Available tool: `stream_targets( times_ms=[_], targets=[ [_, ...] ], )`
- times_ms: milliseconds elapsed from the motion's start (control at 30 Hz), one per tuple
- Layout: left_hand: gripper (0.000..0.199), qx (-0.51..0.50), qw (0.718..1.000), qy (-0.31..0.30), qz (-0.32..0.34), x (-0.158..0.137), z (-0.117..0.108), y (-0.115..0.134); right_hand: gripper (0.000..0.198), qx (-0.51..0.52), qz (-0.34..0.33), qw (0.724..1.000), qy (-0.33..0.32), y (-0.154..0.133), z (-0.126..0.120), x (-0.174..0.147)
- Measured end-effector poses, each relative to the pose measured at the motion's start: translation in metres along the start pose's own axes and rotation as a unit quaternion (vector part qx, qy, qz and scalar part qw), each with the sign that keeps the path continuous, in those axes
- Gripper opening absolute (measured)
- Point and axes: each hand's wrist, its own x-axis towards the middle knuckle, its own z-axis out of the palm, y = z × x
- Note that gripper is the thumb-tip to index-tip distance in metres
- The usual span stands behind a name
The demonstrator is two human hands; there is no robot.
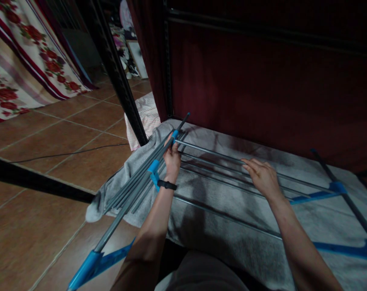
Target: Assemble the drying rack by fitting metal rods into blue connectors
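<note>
A partly assembled rack of grey metal tubes (214,149) with blue plastic joints lies over a grey blanket (232,238). My left hand (172,159) is closed around a blue joint (175,135) where a cross tube meets the left side tube. Beside that hand, several loose grey tubes (131,184) lie in a bundle, and a lower blue bracket (154,171) sits near my wrist. My right hand (262,176) pinches the upper cross tube with thumb and fingers. At the far right, another blue joint (338,188) joins the cross tube to the right side tube.
Black metal posts (119,76) stand at the left, with a dark red curtain (247,85) behind the blanket. A dark cable (68,152) crosses the brown tiled floor (28,178). A floral cloth (28,52) hangs at upper left. A striped cloth (144,117) lies beside a post.
</note>
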Motion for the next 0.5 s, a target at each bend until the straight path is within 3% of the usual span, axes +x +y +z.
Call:
stream_targets(
  times_ms=[267, 500],
  targets=[
    [0.038, 0.002, 1.000, 0.003, 0.003, 0.0011, 0.0015, -0.0048, 0.037, 0.029, 0.008, 0.999, -0.027, 0.0031, -0.0030, 0.0050],
    [0.035, 0.014, 1.000, 0.009, -0.010, 0.0024, 0.0023, -0.0018, 0.035, 0.031, 0.011, 0.999, -0.008, -0.0028, -0.0029, 0.0038]
  ],
)
